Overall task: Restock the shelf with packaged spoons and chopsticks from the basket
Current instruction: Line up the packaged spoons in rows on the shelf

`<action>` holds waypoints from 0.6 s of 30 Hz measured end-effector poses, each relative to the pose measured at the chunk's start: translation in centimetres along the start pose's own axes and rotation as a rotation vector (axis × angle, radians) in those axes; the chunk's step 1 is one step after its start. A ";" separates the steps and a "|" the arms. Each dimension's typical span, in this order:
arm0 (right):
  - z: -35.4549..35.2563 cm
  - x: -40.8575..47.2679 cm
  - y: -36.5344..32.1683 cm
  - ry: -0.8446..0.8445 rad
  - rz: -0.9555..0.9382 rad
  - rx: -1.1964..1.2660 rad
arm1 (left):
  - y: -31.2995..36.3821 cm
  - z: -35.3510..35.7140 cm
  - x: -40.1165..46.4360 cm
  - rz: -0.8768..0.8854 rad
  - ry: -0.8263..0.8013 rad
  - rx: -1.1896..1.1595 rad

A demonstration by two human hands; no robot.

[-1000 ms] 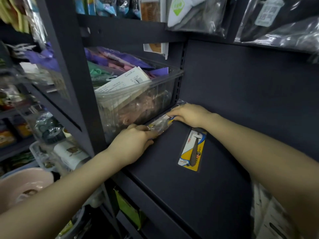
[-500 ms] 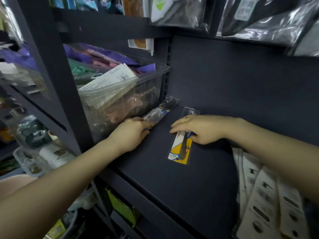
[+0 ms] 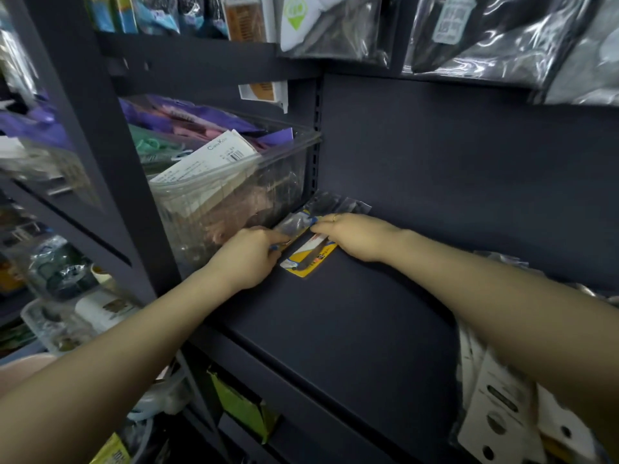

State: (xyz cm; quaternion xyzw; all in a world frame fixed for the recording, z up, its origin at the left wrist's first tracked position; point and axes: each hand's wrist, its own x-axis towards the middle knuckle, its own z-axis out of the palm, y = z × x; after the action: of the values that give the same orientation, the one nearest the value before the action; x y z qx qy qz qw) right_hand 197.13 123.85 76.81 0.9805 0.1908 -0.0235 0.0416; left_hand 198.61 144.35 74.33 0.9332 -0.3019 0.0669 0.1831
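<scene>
Fingers (image 3: 275,236) of my left hand (image 3: 248,260) pinch the clear packet (image 3: 296,224); my right hand's (image 3: 356,236) press flat together on the yellow-card packet (image 3: 310,259).

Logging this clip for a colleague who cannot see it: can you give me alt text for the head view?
The left hand pinches the near end of a clear packet while the right hand lies flat across a yellow-backed packet beside it, both on a dark shelf next to a clear bin. More bagged goods hang above.
</scene>
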 end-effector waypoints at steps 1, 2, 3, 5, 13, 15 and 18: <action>0.0 0.3 -0.2 0.011 0.003 0.001 | 0.0 -0.2 -0.1 0.018 -0.008 -0.010; 0.0 0.5 -0.4 0.027 0.004 0.000 | -0.1 -0.5 -0.1 0.030 -0.018 -0.022; 0.1 0.6 -0.6 0.039 0.006 0.002 | -0.1 -0.6 -0.1 0.040 -0.021 -0.038; 0.0 0.7 -0.8 0.058 0.017 0.040 | -0.1 -0.7 -0.2 0.037 -0.022 -0.070; -0.7 -2.0 -1.7 0.261 0.225 0.094 | 0.1 -0.1 -0.3 0.008 -0.008 -0.050; -0.3 -2.5 -2.3 0.202 0.086 0.184 | 0.2 -0.8 -1.5 0.057 0.060 -0.030; 1.1 -3.0 -3.9 -0.010 -0.037 0.203 | -0.3 -1.5 -4.9 0.135 0.110 0.060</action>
State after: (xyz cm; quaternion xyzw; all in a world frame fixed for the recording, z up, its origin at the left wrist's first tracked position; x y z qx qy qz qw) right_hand 192.84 126.26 75.65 0.9758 0.2054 -0.0481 -0.0573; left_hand 194.82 147.84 74.46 0.9107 -0.3513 0.1394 0.1665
